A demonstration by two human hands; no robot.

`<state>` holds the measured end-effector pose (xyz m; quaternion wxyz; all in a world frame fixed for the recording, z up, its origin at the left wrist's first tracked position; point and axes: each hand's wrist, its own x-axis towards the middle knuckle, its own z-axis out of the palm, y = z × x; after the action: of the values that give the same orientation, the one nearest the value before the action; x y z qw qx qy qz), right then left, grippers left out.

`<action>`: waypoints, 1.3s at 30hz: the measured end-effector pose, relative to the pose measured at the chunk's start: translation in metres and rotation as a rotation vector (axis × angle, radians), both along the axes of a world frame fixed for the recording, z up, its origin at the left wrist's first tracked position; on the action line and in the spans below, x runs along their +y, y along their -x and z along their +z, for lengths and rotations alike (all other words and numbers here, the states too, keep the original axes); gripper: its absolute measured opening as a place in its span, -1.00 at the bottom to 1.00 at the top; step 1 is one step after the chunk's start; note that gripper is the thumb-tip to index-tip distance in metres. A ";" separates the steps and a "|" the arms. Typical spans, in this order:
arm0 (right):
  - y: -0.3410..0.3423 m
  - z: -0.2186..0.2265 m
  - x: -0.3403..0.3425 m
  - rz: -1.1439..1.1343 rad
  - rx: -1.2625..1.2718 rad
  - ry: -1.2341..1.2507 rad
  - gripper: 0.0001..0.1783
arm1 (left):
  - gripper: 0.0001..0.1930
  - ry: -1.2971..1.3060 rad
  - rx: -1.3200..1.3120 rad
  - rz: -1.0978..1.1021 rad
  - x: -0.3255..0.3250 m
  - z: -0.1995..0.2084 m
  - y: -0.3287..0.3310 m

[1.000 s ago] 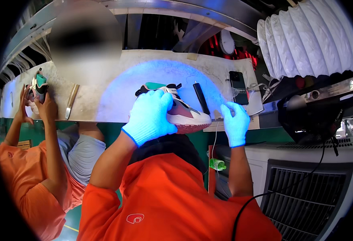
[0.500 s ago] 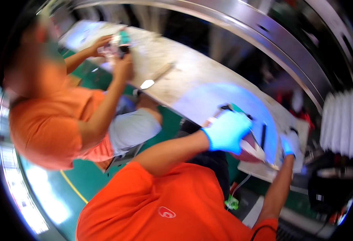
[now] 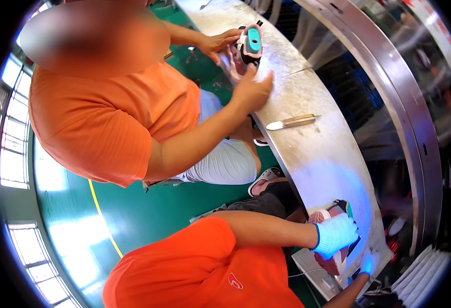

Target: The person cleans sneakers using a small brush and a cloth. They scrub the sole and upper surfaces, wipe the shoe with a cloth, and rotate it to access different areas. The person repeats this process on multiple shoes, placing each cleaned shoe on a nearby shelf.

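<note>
My left hand point(image 3: 336, 235), in a light-blue-looking glove, is wrapped over a dark pink shoe point(image 3: 329, 265) with a pale sole edge. A black and green part point(image 3: 347, 208) sticks out past my fingers. The shoe is at the bench's near end, partly in a patch of blue light; my hand hides its middle. Beyond the toe, low at the right, is my gloved right hand point(image 3: 367, 265), small and glaring in the blue light. Its fingers do not show clearly, nor whether it touches anything.
Along the left runs a pale bench point(image 3: 307, 149), bearing a wooden-handled tool point(image 3: 293, 122) with a white blade-like end. A co-worker in an orange shirt point(image 3: 107, 113) holds a pink shoe point(image 3: 234, 57) with a turquoise block point(image 3: 254, 40). A metal frame point(image 3: 394, 97) borders the bench; white ribbed hose point(image 3: 415, 277) lies lower right.
My view has swung left, so the co-worker sits nearer the middle and my hands lower right. My left hand stays on the shoe. The co-worker's nearer hand has its fingers more spread.
</note>
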<state>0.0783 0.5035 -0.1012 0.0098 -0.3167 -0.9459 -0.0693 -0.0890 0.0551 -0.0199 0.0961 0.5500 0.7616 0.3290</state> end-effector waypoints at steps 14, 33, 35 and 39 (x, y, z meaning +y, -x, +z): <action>-0.030 0.052 -0.156 0.019 0.327 0.352 -0.19 | -0.58 0.019 0.006 0.071 0.014 -0.013 0.000; 0.147 0.100 -0.188 0.336 0.409 0.697 -0.65 | -0.50 0.059 -0.019 -0.003 0.012 -0.011 0.001; 0.213 0.098 -0.243 0.298 0.270 0.924 -0.75 | -0.47 0.057 -0.024 0.005 0.009 -0.008 0.003; 0.301 0.051 -0.316 0.221 0.151 1.071 -0.56 | -0.43 0.024 0.002 0.030 0.008 -0.011 -0.001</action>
<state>-0.2231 0.1877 -0.0502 -0.0775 -0.1804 -0.8732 0.4461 -0.0884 0.0634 -0.0309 0.0971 0.5377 0.7736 0.3209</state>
